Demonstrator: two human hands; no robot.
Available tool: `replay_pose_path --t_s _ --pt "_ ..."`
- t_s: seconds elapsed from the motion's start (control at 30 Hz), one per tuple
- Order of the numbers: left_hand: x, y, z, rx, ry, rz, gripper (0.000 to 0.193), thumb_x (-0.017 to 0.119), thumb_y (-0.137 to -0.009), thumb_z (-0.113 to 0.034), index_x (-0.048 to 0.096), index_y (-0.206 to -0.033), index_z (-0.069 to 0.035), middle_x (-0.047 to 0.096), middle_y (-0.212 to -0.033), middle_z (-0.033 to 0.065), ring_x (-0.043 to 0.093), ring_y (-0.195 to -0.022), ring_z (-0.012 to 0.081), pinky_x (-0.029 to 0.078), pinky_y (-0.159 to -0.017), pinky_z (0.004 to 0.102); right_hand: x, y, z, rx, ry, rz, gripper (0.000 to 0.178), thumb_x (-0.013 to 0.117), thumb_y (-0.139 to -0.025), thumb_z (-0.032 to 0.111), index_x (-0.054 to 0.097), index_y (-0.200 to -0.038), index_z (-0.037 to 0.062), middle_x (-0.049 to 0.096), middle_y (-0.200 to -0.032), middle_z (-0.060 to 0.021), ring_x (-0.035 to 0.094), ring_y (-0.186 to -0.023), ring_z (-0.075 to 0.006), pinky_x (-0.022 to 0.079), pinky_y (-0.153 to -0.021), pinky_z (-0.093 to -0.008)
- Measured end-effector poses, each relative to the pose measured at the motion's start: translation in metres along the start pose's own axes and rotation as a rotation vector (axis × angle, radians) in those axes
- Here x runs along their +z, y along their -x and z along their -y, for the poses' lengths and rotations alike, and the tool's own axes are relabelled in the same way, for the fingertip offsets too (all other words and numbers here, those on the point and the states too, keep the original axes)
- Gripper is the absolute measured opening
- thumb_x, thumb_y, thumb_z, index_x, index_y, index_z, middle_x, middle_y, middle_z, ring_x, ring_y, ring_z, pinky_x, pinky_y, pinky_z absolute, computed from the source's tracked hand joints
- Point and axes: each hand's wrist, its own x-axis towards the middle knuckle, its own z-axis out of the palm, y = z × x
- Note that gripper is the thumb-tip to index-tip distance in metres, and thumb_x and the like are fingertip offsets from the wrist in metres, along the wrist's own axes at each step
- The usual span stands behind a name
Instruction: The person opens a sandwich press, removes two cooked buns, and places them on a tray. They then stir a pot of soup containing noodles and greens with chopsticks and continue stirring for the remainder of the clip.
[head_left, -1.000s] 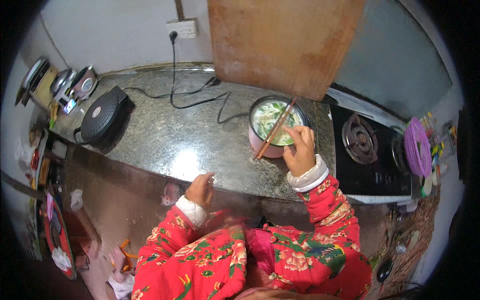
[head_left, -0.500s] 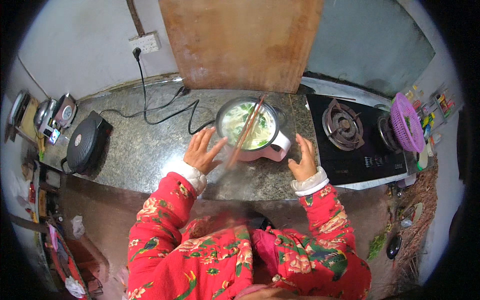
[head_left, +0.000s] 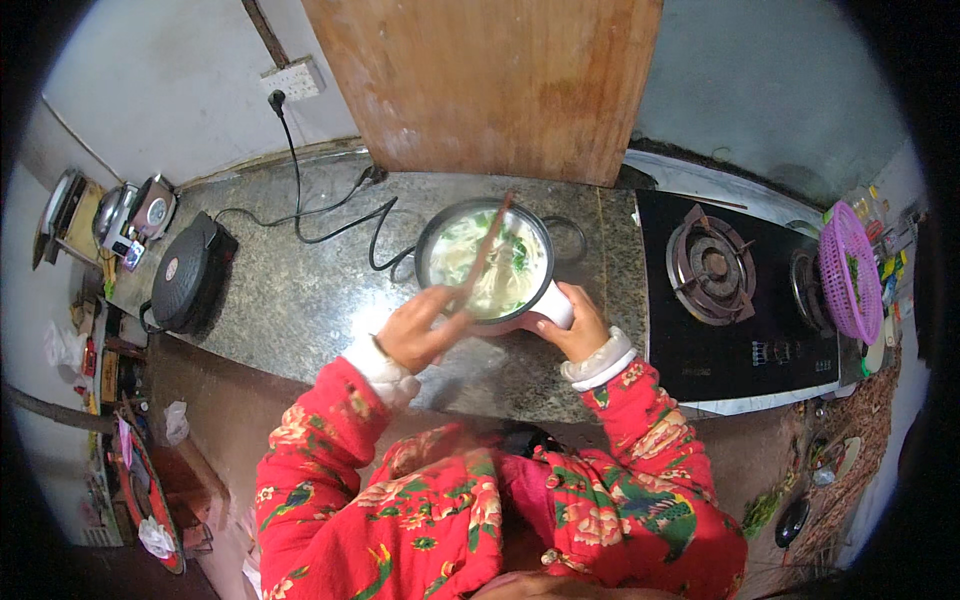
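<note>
An electric cooking pot [head_left: 484,327], pink-white with a dark rim, stands on the counter, holding noodles [head_left: 495,285] and green leaves in pale broth. Reddish-brown chopsticks [head_left: 490,240] lie slantwise over it, their far tips at the back rim. At the front left of the pot, my left hand [head_left: 422,328] has its fingers closed around the chopsticks' near ends. My right hand [head_left: 575,328] is wrapped about the pot's white handle [head_left: 555,306] at the front right. Its fingertips are partly hidden behind the handle.
A black cord [head_left: 375,230] runs from the wall socket [head_left: 293,80] to the pot. Left stands a black electric griddle [head_left: 188,275]; right is a black gas stove [head_left: 690,340] with a purple basket [head_left: 848,270] beyond. A wooden board [head_left: 480,90] leans behind.
Both hands were apart from the pot with fingers spread. My left hand has closed on the chopsticks, and my right hand has come in onto the pot's handle.
</note>
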Motion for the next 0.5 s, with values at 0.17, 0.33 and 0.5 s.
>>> replay_pose_path --t_s 0.17,0.33,0.5 --pt "-0.059 -0.015 -0.02 -0.512 0.361 -0.418 0.011 0.053 -0.077 0.001 0.057 -0.087 0.003 0.058 -0.082 0.0134 0.057 -0.071 0.0188 0.046 -0.062 0.0272 0.006 -0.001 0.003 0.089 -0.086 -0.013 0.047 0.065 -0.066 0.015 0.047 -0.108 0.0047 0.06 -0.09 -0.0168 0.06 -0.082 -0.0298 0.048 -0.069 -0.0355" --pt "-0.078 -0.031 -0.028 -0.721 0.632 -0.379 0.014 0.051 -0.084 -0.007 0.058 -0.087 0.004 0.058 -0.077 0.0092 0.056 -0.066 0.0126 0.045 -0.061 0.0226 0.007 0.0 0.001 0.116 -0.143 0.008 0.045 0.064 -0.067 0.015 0.048 -0.108 0.0052 0.06 -0.09 -0.017 0.06 -0.083 -0.0303 0.047 -0.07 -0.0365" --pt "-0.046 -0.043 -0.027 -0.797 0.748 -0.342 0.014 0.052 -0.083 -0.008 0.058 -0.087 0.004 0.06 -0.075 0.0075 0.056 -0.066 0.0118 0.046 -0.061 0.0224 0.011 -0.002 0.0 0.1 -0.097 -0.009 0.041 0.068 -0.068 0.018 0.049 -0.102 0.006 0.061 -0.085 -0.0154 0.061 -0.08 -0.0282 0.048 -0.066 -0.0358"
